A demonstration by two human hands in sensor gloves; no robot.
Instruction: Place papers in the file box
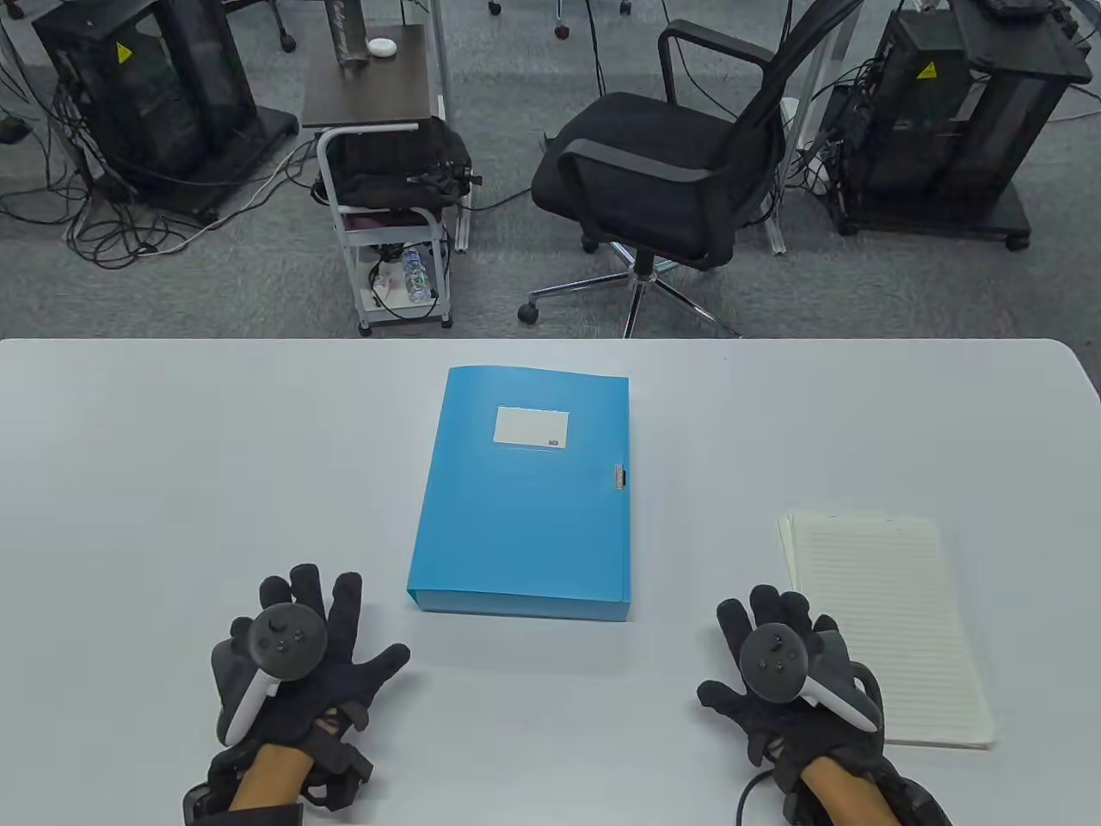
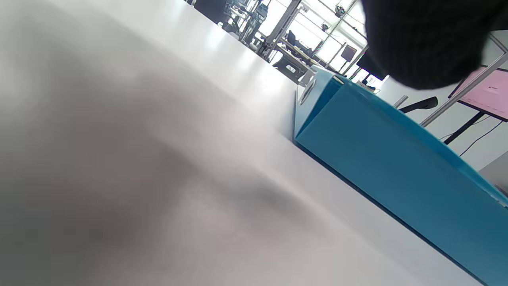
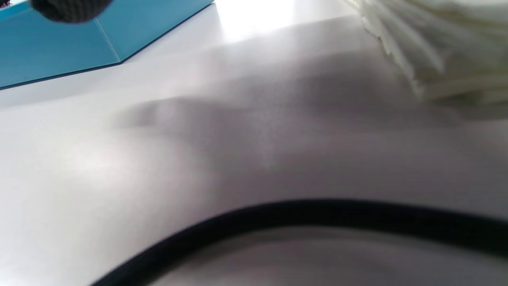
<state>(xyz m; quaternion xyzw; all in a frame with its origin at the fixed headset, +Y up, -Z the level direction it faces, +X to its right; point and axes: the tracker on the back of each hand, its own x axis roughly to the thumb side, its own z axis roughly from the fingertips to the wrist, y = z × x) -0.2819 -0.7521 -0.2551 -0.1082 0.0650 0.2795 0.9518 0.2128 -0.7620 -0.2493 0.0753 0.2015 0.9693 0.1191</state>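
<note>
A closed blue plastic file box lies mid-desk, and a stack of lined cream papers lies toward the right edge. Left hand and right hand rest near the front edge with fingers spread wide, holding nothing.

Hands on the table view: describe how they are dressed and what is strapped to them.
Both the left hand and right hand wear black fabric gloves. Each carries a dark round tracker with small buttons and a white handle. Bare forearms show below black wrist straps. A black cable loops from the right wrist.

Grey carpet floor, black office chair, white table
</note>
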